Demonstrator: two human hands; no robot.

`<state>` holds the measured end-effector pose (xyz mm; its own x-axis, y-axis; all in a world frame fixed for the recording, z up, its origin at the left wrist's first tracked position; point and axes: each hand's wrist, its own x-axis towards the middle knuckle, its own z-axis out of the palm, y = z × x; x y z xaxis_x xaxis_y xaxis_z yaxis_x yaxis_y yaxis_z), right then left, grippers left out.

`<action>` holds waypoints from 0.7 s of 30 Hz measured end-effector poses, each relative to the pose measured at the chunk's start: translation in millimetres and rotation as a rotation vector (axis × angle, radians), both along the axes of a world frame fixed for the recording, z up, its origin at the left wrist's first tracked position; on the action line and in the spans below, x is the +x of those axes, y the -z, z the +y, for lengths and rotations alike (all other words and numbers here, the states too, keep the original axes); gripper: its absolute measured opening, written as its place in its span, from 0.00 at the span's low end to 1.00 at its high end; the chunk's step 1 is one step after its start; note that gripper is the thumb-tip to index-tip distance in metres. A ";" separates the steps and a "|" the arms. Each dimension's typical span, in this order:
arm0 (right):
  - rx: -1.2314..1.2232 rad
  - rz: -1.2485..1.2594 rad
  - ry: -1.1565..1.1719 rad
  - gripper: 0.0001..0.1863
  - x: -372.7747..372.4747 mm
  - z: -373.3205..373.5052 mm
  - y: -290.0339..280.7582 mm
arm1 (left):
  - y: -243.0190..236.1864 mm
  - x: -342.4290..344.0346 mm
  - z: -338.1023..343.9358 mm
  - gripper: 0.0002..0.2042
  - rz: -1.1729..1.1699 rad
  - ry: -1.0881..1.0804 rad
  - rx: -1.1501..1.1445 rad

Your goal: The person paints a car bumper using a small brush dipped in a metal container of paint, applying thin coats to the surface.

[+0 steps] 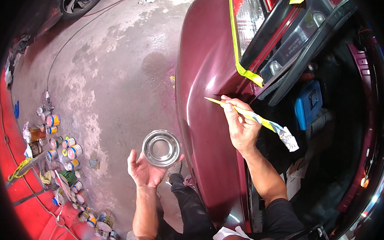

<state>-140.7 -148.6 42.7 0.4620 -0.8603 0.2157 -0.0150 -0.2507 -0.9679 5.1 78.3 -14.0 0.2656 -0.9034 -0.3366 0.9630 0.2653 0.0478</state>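
My left hand [148,171] supports a small round steel cup [161,148] from beneath, to the left of a maroon car panel [193,69]. My right hand [242,130] grips a slender yellow stick [218,101], its far end wrapped in crumpled yellow and whitish material. The stick's pale tip is over the glossy maroon panel; I cannot tell if it touches. Yellow masking tape [236,54] runs along the edge of the tail-light [248,24] and down to a corner above my right hand.
Several paint cans [74,151] stand on the stained concrete floor at left, beside a red surface [16,198]. A car wheel [80,2] and a hose lie at upper left. A blue case [307,105] sits inside the open rear of the car at right.
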 end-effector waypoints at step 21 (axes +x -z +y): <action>-0.145 0.178 -0.092 0.05 -1.1 0.8 -4.5 | -3.9 -7.4 -14.9 0.43 0.074 -0.040 0.059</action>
